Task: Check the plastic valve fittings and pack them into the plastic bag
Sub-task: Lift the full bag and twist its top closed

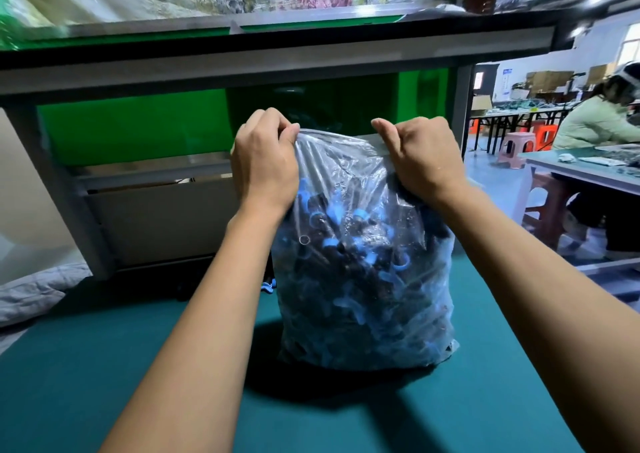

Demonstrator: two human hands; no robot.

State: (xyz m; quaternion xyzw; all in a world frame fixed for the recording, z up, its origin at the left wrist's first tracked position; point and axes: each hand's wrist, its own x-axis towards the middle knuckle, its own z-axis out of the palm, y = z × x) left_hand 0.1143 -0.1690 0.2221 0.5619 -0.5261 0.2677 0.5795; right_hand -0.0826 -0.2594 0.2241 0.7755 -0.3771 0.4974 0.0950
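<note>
Two bare forearms are seen, uncovered from the lower frame edge to the wrists. On the left hand (265,161) and the right hand (420,161) no glove, ring, watch or sleeve is worn.

Factory assembly workshop, long worktables (585,172), plastic stools (517,147), stacked cartons (545,80), seated worker (595,123)

fittings (363,279) blurred inside bag (346,161), fingertips hidden behind its rim
</note>
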